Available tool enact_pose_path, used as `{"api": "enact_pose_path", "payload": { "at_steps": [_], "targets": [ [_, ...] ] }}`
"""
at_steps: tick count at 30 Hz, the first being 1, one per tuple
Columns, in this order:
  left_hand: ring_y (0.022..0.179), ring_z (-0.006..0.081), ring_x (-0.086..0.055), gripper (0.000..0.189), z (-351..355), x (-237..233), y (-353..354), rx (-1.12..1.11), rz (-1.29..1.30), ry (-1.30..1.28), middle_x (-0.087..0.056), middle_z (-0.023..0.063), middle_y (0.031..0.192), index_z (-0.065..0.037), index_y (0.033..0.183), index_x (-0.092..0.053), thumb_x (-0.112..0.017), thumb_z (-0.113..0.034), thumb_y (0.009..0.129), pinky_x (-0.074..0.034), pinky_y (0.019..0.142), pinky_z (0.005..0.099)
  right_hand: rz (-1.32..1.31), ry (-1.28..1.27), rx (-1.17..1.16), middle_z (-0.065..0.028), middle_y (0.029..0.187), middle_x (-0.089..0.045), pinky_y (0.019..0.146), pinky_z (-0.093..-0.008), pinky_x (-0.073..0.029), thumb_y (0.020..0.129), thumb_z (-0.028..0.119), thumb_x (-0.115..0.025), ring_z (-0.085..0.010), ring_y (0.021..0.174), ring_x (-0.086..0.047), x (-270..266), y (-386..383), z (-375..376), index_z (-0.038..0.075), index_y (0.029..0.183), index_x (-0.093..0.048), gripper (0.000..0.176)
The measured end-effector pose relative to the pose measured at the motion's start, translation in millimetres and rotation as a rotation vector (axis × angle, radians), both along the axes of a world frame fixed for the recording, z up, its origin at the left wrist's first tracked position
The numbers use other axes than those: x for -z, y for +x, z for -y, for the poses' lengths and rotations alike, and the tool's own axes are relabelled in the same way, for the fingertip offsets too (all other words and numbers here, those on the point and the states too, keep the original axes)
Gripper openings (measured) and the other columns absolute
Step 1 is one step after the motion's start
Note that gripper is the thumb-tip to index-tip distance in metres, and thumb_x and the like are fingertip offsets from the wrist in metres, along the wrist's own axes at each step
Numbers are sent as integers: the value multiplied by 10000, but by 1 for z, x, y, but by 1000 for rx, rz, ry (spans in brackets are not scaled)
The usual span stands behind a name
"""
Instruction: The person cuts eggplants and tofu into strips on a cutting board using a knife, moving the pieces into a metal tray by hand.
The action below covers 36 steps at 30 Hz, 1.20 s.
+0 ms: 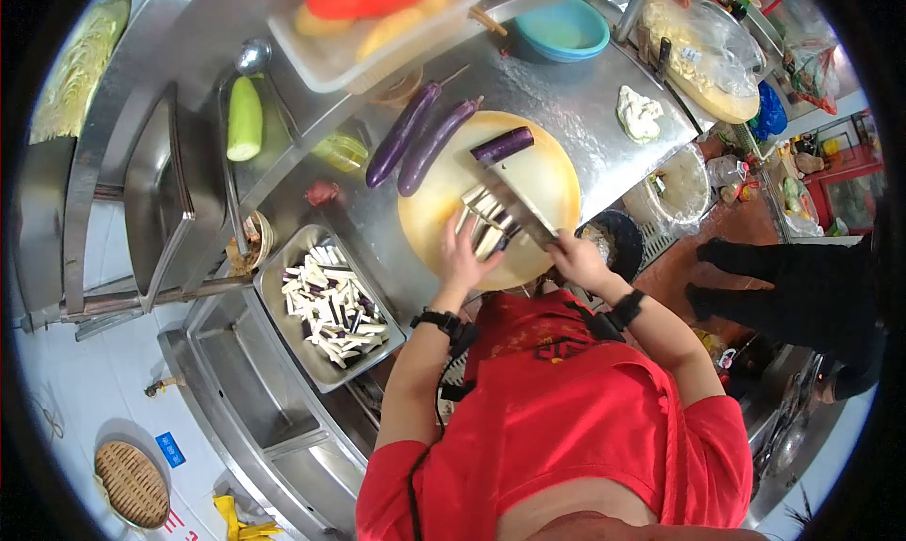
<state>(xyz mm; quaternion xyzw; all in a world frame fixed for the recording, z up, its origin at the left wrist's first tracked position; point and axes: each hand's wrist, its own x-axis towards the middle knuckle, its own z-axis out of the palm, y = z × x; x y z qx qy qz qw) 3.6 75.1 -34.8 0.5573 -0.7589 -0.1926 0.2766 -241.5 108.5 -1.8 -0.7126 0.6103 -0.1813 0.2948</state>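
Note:
A round wooden cutting board (429, 225) lies on the steel counter. My right hand (578, 260) is closed round the handle of a cleaver (521, 207), its blade slanting across the board. My left hand (462, 256) presses its fingers against cut eggplant strips (483, 204) beside the blade. Beyond the blade, a cut purple eggplant piece (502, 146) rests near the board's far edge. Two whole eggplants (404, 133) lie at its upper left, one overlapping the rim. To the left, a steel tray (327, 382) holds many pale and purple eggplant strips (332, 300).
A white tub (326, 65) and turquoise bowls (563, 30) stand at the back. A white cloth (640, 114) lies on the counter's right. Left are a green gourd (244, 118), a ladle (255, 58) and a sink (250, 381). Another person's dark-clothed legs (793, 277) appear at right.

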Motion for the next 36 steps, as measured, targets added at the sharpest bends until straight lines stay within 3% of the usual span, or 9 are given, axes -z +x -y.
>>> {"api": "enact_pose_path", "payload": {
  "at_steps": [2, 4, 12, 15, 19, 24, 32, 34, 36],
  "targets": [
    [1256, 411, -280, 838, 12, -10, -7, 13, 62, 21, -253, 225, 1387, -83, 1304, -383, -763, -383, 620, -281, 1017, 488, 288, 115, 139, -172, 644, -589, 489, -410, -446, 845, 175, -543, -316, 544, -593, -9, -25, -17, 17, 948, -483, 198],
    [1259, 416, -274, 832, 19, -5, -12, 33, 57, 4, -249, 227, 1398, -104, 1306, -392, -747, -434, 630, -272, 1011, 511, 621, 482, 298, -18, 574, -491, 382, -262, -378, 875, 116, -502, -98, 420, -472, -5, -47, -28, 16, 929, -486, 115],
    [1230, 400, -321, 816, 0, -6, -56, -85, 265, 2, -323, 209, 1365, -145, 1300, -423, -705, -529, 637, -249, 1011, 527, 744, 796, 197, -30, 590, -507, 395, -252, -406, 879, 78, -492, -113, 415, -490, 15, -26, -38, 7, 1091, -454, 227],
    [1139, 404, -419, 732, 2, 0, -61, -194, 158, -107, -385, 226, 1307, -139, 1285, -439, -710, -435, 673, -353, 946, 492, 766, 815, 93, -34, 580, -501, 395, -254, -409, 883, 83, -486, -122, 413, -492, 22, -1, -27, 6, 1083, -449, 218],
    [1100, 426, -448, 615, 2, 10, -60, -305, 1, -155, -430, 254, 1252, -110, 1232, -497, -684, -359, 702, -385, 914, 500, 768, 830, -10, -36, 558, -494, 395, -255, -406, 880, 74, -493, -124, 403, -486, 13, 20, -15, 6, 1091, -446, 227],
    [1181, 422, -379, 627, -4, -17, -47, -377, -194, -222, -372, 251, 1304, -60, 1244, -485, -687, -298, 701, -323, 981, 469, 716, 758, -86, -35, 639, -531, 387, -242, -398, 864, 69, -517, -100, 414, -474, -6, 33, -11, -3, 1040, -480, 194],
    [1193, 428, -372, 662, -29, -93, 65, -739, -177, -435, -328, 264, 1329, -80, 1246, -463, -735, -218, 658, -330, 985, 475, 520, 616, -480, -51, 559, -530, 414, -286, -423, 854, 104, -536, -126, 413, -508, -75, 135, 25, -18, 1014, -489, 207],
    [1206, 420, -368, 619, -39, -97, 101, -828, -193, -385, -367, 263, 1307, -38, 1248, -449, -707, -227, 718, -322, 992, 464, 324, 383, -667, -73, 533, -527, 443, -321, -439, 861, 172, -533, -161, 402, -525, -67, 169, 30, -9, 961, -489, 212],
    [1213, 419, -363, 598, -47, -84, 141, -935, -264, -254, -391, 278, 1288, -31, 1250, -454, -681, -268, 751, -312, 1002, 456, 315, 436, -633, -94, 540, -535, 454, -332, -443, 861, 201, -533, -176, 413, -537, -78, 188, 30, -8, 944, -488, 229]
  ]
}}
